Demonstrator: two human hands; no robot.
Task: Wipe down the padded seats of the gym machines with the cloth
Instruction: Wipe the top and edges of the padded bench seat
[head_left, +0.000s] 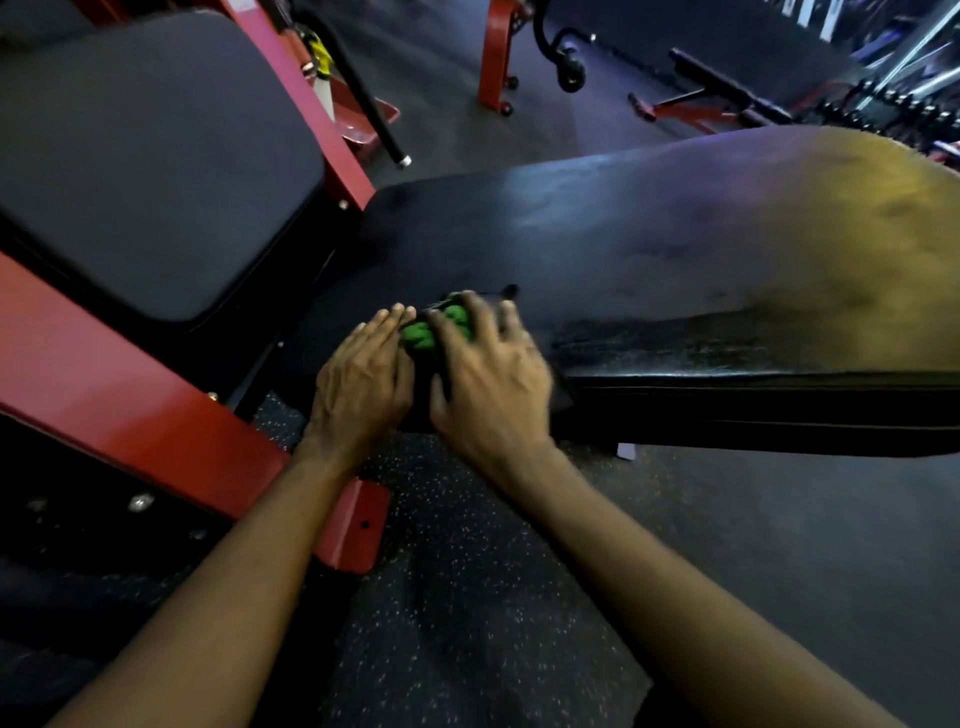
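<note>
**Cloth (439, 328) bunched under 2 hands at the bench corner**

The cloth, green with darker folds, sat crumpled on the long black bench pad (675, 249), right at the pad's near end corner. The right hand (491, 382) lay on top of it with its fingers fanned out and draped over the bunch, pressing it into the vinyl. Motion blur hid whether the thumb was tucked under a fold. The left hand (363, 379) lay flat just beside the right, its fingers straight and close together, the tips touching the cloth's left edge. It seemed placed there to corral the bunch and add weight, not to hold anything.

Using 2 hands on 1 small wad made sense as a way to bear down hard on the corner, where a loose cloth would otherwise slide off the edge.

To the right of the grip, a streaky, shinier band ran along the pad's near edge. This may have been dampness from wiping, though the lighting could explain it too. Beyond the grip the rest of the pad stretched away matte and dull, so most of this seat probably remained to be done.

Left of the grip and above it stood a second padded seat (145, 156) on a red frame (104, 384), with no cloth on it. Below the grip lay speckled floor (467, 597)
</note>
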